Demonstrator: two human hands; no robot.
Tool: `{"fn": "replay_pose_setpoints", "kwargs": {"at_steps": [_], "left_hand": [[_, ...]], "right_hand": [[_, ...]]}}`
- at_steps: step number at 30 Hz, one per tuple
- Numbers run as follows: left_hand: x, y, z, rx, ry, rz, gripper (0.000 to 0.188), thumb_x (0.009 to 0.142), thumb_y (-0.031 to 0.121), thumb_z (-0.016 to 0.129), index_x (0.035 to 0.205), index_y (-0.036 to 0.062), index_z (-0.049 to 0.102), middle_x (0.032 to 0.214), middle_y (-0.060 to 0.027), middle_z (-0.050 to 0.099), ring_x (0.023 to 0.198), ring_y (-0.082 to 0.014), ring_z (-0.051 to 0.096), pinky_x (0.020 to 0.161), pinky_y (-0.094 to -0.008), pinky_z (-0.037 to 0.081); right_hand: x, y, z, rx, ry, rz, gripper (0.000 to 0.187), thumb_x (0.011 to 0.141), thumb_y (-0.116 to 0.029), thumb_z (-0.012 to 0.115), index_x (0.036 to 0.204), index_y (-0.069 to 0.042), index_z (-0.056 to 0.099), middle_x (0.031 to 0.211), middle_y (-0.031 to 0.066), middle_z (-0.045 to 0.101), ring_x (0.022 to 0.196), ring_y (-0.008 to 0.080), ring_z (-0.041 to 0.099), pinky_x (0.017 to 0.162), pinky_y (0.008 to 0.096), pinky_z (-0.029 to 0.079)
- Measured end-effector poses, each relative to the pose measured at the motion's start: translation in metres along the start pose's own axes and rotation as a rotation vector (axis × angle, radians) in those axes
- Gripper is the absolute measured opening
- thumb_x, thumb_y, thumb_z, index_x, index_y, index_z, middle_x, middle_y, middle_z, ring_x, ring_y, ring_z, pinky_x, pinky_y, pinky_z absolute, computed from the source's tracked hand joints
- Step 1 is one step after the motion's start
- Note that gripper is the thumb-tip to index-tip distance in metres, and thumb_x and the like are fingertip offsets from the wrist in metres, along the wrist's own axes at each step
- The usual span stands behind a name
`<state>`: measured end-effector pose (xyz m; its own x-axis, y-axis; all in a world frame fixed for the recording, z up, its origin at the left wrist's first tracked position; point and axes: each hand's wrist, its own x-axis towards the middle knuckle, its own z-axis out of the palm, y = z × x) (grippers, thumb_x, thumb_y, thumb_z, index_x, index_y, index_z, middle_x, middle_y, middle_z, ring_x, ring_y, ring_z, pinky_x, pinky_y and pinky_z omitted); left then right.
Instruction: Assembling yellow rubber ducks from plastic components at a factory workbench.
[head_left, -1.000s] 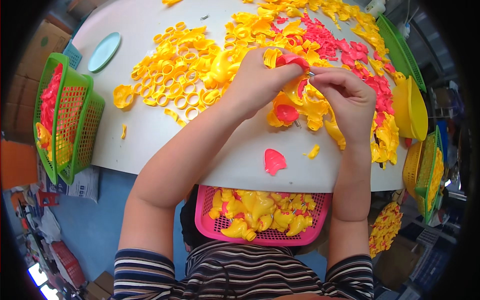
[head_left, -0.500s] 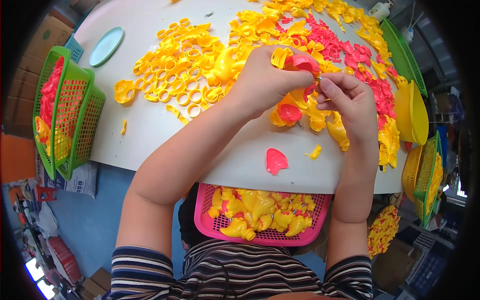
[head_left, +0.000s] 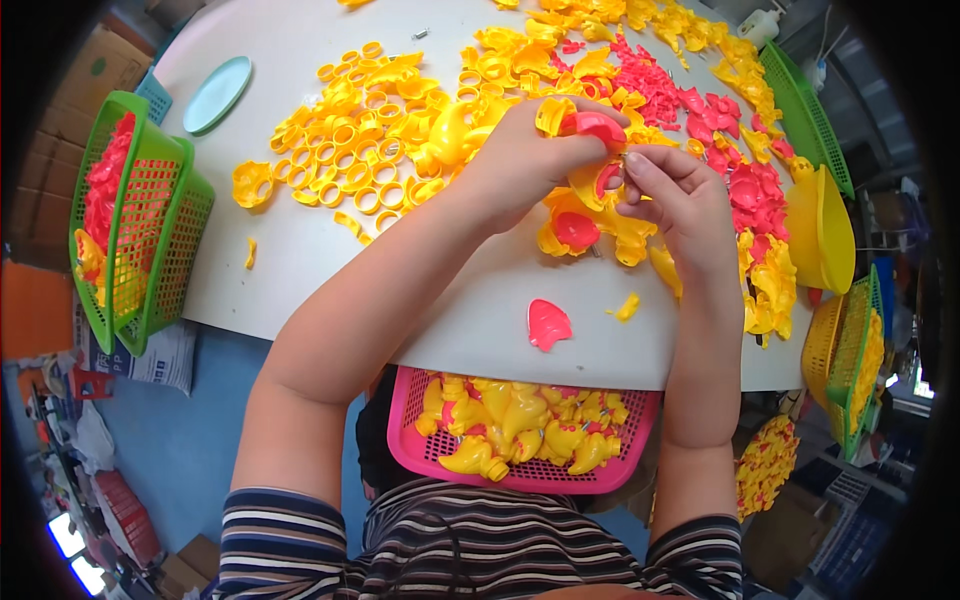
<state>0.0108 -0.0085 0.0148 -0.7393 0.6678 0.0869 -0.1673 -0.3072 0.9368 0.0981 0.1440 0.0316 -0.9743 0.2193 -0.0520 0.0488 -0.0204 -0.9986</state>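
Note:
My left hand [head_left: 520,165] is closed around a yellow-and-red plastic toy part [head_left: 599,127], held above the white table's near middle. My right hand [head_left: 688,205] meets it from the right, thumb and forefinger pinched at its edge. Whatever sits between those fingertips is too small to make out. Just below the hands lies a yellow piece with a red cup-shaped shell [head_left: 575,231], a small metal bit beside it. Nearer the table edge rest a loose red shell [head_left: 548,325] and a small yellow scrap [head_left: 627,307].
Yellow rings [head_left: 345,160] and red pieces [head_left: 757,200] cover much of the white table [head_left: 300,270]. A pink basket [head_left: 640,440] of yellow toy parts sits at my lap. Green baskets [head_left: 180,235] stand left, a yellow scoop-like container [head_left: 822,230] right, a pale blue plate [head_left: 217,95] far left.
Both hands have shifted slightly left together with the toy part. My right fingers remain pinched at its edge, the wrist turned a little.

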Motion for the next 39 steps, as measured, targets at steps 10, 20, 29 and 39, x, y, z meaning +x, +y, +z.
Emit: {"fn": "replay_pose_setpoints", "kwargs": {"at_steps": [10,20,29,39], "left_hand": [[0.008,0.021,-0.029,0.230,-0.163,-0.308,0.057,0.083,0.036,0.064,0.125,0.0015,0.048,0.107,-0.0075,0.057,0.092,-0.0109,0.060,0.078,-0.0285,0.054],[0.016,0.023,-0.045,-0.297,0.003,-0.277,0.042,0.082,0.023,0.062,0.120,0.0072,0.053,0.090,-0.0024,0.058,0.073,-0.0100,0.059,0.065,-0.0214,0.051],[0.016,0.012,-0.045,-0.471,0.135,-0.246,0.033,0.079,0.019,0.057,0.110,0.0075,0.054,0.090,-0.0027,0.058,0.080,-0.0146,0.059,0.072,-0.0276,0.050],[0.020,0.014,-0.041,-0.483,0.163,-0.140,0.035,0.081,0.020,0.060,0.111,0.0019,0.055,0.097,-0.0098,0.060,0.085,-0.0173,0.061,0.076,-0.0285,0.052]], "right_hand": [[0.033,-0.023,-0.027,-0.329,-0.184,0.125,0.024,0.084,-0.023,0.063,0.098,-0.003,0.063,0.084,0.0017,0.063,0.072,0.0088,0.061,0.062,0.0226,0.052],[0.279,-0.007,-0.083,-1.404,0.190,-0.522,0.034,0.085,-0.024,0.056,0.114,-0.007,0.059,0.109,0.0149,0.062,0.092,0.0292,0.062,0.081,0.0386,0.049],[0.341,0.022,-0.060,-1.307,0.228,-0.094,0.055,0.082,-0.054,0.052,0.097,-0.002,0.065,0.091,0.0161,0.066,0.086,0.0272,0.063,0.078,0.0360,0.047],[0.264,0.018,-0.092,-1.363,0.182,-0.092,0.050,0.079,-0.052,0.057,0.082,-0.004,0.069,0.074,0.0163,0.065,0.071,0.0288,0.063,0.068,0.0363,0.048]]}}
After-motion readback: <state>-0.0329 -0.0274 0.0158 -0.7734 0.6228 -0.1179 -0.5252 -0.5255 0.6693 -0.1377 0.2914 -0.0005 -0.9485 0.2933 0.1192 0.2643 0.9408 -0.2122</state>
